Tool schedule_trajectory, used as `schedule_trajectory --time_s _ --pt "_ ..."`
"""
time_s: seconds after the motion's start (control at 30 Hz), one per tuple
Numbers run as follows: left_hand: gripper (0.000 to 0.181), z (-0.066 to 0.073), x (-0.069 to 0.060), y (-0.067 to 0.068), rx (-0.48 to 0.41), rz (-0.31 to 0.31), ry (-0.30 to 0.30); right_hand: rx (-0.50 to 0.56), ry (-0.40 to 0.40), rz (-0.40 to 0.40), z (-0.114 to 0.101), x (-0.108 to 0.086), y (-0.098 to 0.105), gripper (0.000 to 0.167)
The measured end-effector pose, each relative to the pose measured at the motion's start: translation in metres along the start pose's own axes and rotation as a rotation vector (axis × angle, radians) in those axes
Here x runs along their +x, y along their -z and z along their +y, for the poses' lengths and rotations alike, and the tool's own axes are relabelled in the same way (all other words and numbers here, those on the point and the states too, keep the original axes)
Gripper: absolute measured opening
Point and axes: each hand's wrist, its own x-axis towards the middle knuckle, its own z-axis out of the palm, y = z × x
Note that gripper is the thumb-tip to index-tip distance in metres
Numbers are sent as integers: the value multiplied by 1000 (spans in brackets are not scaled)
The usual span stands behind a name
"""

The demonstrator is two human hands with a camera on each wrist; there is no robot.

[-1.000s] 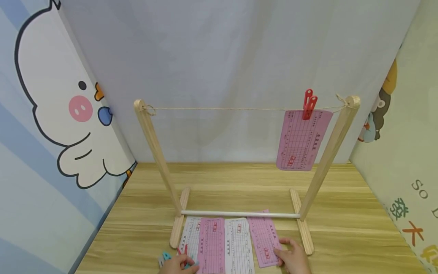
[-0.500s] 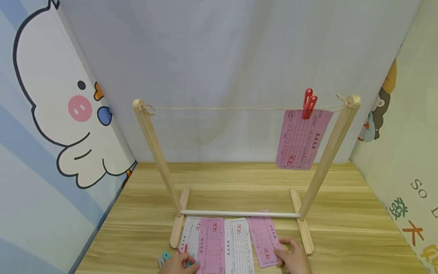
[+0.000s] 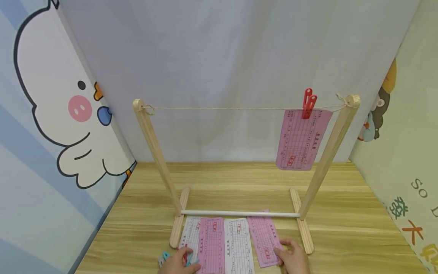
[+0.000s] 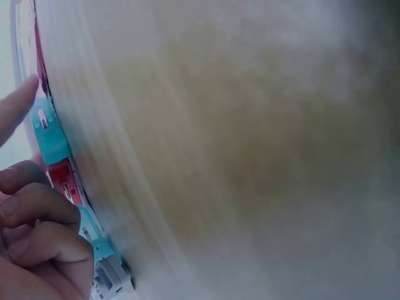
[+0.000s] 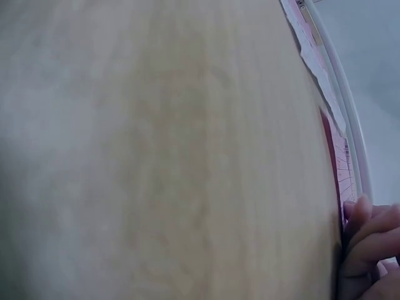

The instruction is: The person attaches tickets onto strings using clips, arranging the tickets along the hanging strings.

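Observation:
My left hand (image 3: 178, 263) is at the front left, thumb and index finger apart, beside a red clip (image 3: 185, 255) and a teal clip (image 3: 193, 258). The left wrist view shows teal clips (image 4: 50, 134), a red clip (image 4: 64, 182) and a grey clip (image 4: 111, 280) in a row by the fingers. My right hand (image 3: 294, 257) pinches the right edge of a tilted pink slip (image 3: 265, 239). Beside it lie a white slip (image 3: 238, 243), another pink slip (image 3: 211, 243) and a second white slip (image 3: 191, 234). In the right wrist view, curled fingers (image 5: 372, 247) meet the slip's edge.
A wooden frame (image 3: 328, 156) with a white crossbar (image 3: 239, 214) stands behind the slips. From its string (image 3: 212, 109), two red clips (image 3: 309, 106) hold a pink slip (image 3: 302, 140) near the right post. Another teal clip (image 3: 165, 255) lies left of my left hand.
The index finger of my left hand has lifted and moved away from the thumb, showing more of the clips. My right hand and the slips have barely moved.

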Motion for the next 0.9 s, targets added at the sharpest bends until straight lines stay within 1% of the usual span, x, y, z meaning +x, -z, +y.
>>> schedule_trajectory --time_s 0.1,0.23,0.37,0.47,0.57,0.63,0.7,0.8,0.9 --pt "57 2 0 0 47 1 29 0 0 0 -1 -1 -1 39" --pt "53 5 1 0 114 19 38 -21 0 -9 -1 -1 -1 34" --pt "50 4 3 1 131 21 49 -41 0 -25 0 0 0 29" --pt "50 2 4 -1 115 27 68 -48 3 -31 2 1 2 26" --pt "50 1 5 -2 96 44 88 -34 -5 -31 3 2 3 23" --pt "49 0 5 -3 84 58 87 -7 -18 -29 4 3 4 23" --pt "48 0 4 -3 95 64 86 21 -29 -26 4 3 6 24" --pt "48 1 4 -1 96 54 79 51 -39 -20 5 4 8 24" --pt "50 1 2 2 52 34 80 52 -38 -27 5 4 8 22"
